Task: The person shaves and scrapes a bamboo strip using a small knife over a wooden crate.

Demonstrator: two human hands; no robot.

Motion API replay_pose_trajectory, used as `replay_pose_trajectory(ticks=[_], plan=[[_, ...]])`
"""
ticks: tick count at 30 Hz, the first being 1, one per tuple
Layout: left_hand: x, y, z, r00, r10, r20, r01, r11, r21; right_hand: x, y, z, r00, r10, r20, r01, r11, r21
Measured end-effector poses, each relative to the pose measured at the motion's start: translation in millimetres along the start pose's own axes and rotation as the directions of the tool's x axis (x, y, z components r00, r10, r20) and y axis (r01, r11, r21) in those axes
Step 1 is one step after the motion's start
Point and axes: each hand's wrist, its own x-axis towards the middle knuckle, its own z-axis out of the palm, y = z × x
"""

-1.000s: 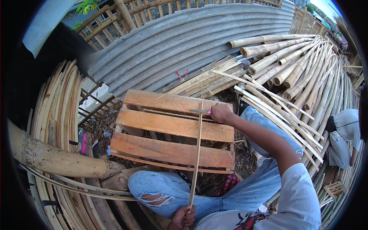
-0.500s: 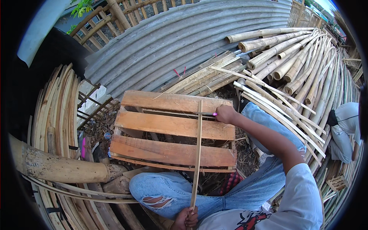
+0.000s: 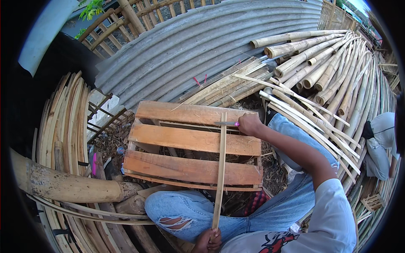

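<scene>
"Where's the bamboo strip (image 3: 221,168)?"
"Across the slatted worktop (image 3: 181,163); left hand (image 3: 207,241), grip closed round its near end; right hand (image 3: 249,125) clasping a knife (image 3: 231,124) at its far end."
"Progress?"
"Strip whole; remaining work unclear."

Outdoors in open daylight, grey corrugated sheeting (image 3: 202,52) along the back, slatted fence (image 3: 131,17) behind it, green leaves (image 3: 92,9) upper left, bright sky (image 3: 360,6) upper right, littered ground (image 3: 272,170).
</scene>
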Motion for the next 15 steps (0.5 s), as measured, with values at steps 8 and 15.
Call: replay_pose_trajectory(ticks=[8, 15], plan=[[1.2, -4.2, 2.7, 0.997, 0.076, 0.024, -0.076, 0.997, 0.017, 5.3, -8.1, -2.6, 0.997, 0.06, 0.041, -0.06, 0.998, -0.002], [1.7, -8.8, -5.8, 1.0, 0.025, 0.006, -0.025, 0.999, -0.02, 6.3, 15.8, -1.4, 0.993, 0.117, 0.005, -0.117, 0.993, 0.013]])
